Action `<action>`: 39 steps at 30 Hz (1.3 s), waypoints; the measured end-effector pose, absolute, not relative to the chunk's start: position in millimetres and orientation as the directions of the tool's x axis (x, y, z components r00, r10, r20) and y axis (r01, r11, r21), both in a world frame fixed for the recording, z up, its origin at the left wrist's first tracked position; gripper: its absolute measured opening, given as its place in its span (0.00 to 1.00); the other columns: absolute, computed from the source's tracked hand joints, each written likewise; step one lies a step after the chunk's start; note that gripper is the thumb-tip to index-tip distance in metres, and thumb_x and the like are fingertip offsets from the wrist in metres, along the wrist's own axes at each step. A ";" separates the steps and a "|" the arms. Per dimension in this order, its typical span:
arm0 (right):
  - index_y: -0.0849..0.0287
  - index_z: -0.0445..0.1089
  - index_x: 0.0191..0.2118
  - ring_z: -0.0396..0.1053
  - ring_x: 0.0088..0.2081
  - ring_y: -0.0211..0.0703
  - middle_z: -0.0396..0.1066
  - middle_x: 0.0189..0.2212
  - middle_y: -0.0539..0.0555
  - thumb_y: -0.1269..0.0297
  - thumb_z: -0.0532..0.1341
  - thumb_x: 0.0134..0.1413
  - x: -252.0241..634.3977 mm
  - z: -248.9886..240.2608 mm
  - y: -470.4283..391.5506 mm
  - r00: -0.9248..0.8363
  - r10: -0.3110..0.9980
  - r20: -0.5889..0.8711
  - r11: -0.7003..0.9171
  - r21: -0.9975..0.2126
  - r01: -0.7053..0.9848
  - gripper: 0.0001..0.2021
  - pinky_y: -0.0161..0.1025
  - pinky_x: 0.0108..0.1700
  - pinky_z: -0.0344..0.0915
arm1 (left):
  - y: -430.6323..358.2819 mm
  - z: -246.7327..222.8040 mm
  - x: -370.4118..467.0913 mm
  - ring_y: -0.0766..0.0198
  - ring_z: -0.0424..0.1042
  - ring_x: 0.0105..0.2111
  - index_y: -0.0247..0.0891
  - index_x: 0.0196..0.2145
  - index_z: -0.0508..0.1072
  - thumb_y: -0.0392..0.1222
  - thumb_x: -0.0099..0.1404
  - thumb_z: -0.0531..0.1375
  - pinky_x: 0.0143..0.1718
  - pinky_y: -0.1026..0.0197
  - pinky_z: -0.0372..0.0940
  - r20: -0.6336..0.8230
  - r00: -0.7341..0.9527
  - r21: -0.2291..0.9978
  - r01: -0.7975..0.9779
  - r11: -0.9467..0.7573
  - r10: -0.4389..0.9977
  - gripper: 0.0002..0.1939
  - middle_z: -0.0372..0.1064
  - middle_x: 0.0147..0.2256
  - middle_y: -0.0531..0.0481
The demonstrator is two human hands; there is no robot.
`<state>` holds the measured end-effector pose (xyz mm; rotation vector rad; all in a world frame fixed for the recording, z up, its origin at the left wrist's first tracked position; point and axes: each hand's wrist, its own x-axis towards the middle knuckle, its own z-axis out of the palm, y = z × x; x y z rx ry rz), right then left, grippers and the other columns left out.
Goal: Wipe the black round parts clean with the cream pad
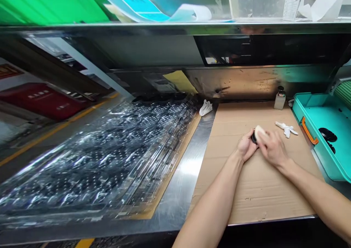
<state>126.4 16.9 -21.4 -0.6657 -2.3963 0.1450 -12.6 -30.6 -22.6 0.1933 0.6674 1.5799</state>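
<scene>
Over the cardboard sheet, my left hand is closed around a small black round part. My right hand pinches a whitish pad against that part; its fingers are slightly blurred. The two hands meet near the sheet's middle. A crumpled white cloth lies just beyond my right hand. Further back stands a small bottle with a dark cap.
Stacked clear plastic trays fill the left of the metal table. A teal bin with black parts stands at right. Another white cloth lies between. A shelf edge crosses above.
</scene>
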 end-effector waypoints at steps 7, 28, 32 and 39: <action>0.59 0.71 0.60 0.64 0.49 0.55 0.69 0.51 0.65 0.60 0.54 0.69 126.0 -23.4 18.9 -0.646 0.489 0.586 0.868 -0.251 0.429 0.20 0.50 0.51 0.66 | -30.5 -22.4 -9.3 0.54 0.76 0.48 0.32 0.39 0.77 0.44 0.76 0.48 0.57 0.51 0.67 -0.241 -0.118 0.509 -0.860 0.022 0.963 0.20 0.78 0.41 0.39; 0.57 0.69 0.54 0.69 0.49 0.51 0.71 0.49 0.59 0.56 0.66 0.53 143.7 -17.9 39.4 -0.567 0.686 0.456 0.675 -0.689 0.264 0.23 0.47 0.51 0.68 | -28.7 -21.7 -15.3 0.56 0.77 0.44 0.33 0.47 0.75 0.46 0.75 0.53 0.54 0.49 0.69 -0.261 -0.240 0.546 -0.836 -0.062 0.935 0.16 0.77 0.43 0.40; 0.54 0.72 0.50 0.72 0.44 0.46 0.76 0.45 0.53 0.56 0.63 0.58 144.1 -13.4 31.3 -0.675 0.701 0.230 0.525 -0.807 0.271 0.16 0.42 0.47 0.68 | -30.1 -20.3 -11.8 0.53 0.76 0.48 0.34 0.52 0.73 0.50 0.74 0.54 0.54 0.48 0.68 -0.221 -0.248 0.590 -0.804 -0.073 0.943 0.19 0.76 0.46 0.37; 0.58 0.71 0.45 0.71 0.30 0.41 0.75 0.33 0.51 0.50 0.60 0.60 134.7 -10.7 32.4 -0.683 0.725 0.091 0.262 -0.953 0.151 0.17 0.35 0.31 0.65 | -33.4 -24.6 -0.2 0.54 0.77 0.46 0.34 0.50 0.76 0.46 0.73 0.55 0.54 0.51 0.68 -0.176 -0.228 0.676 -0.735 -0.051 0.958 0.17 0.77 0.43 0.40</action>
